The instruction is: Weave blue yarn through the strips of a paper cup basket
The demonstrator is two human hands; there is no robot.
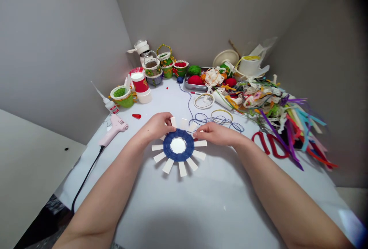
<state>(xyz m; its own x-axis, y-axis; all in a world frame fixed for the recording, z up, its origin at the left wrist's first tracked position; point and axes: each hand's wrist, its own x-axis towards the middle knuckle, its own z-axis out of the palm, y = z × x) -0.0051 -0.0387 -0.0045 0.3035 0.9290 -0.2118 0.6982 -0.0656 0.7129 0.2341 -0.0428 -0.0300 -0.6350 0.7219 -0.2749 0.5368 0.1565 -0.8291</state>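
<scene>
A paper cup (158,147) cut into white strips that splay out like rays is held above the table. Blue cord woven around the strips makes a blue ring (169,153) about its round white bottom. My left hand (160,125) pinches the upper left of the cup, thumb near the ring's edge. At the upper right my right hand (212,133) is closed, its fingertips on the cord beside the strips. Loose blue cord (201,118) lies in loops behind the hands and runs back to a small blue ball (180,80). What is between the right fingertips is partly hidden.
To the left are a pink glue gun (112,131), a glue bottle (110,105) and a red cap (136,116). Small decorated baskets (166,61) stand behind. Red-handled scissors (270,144) and a heap of ribbons (299,126) lie right. A tin tray (198,86) holds yarn balls.
</scene>
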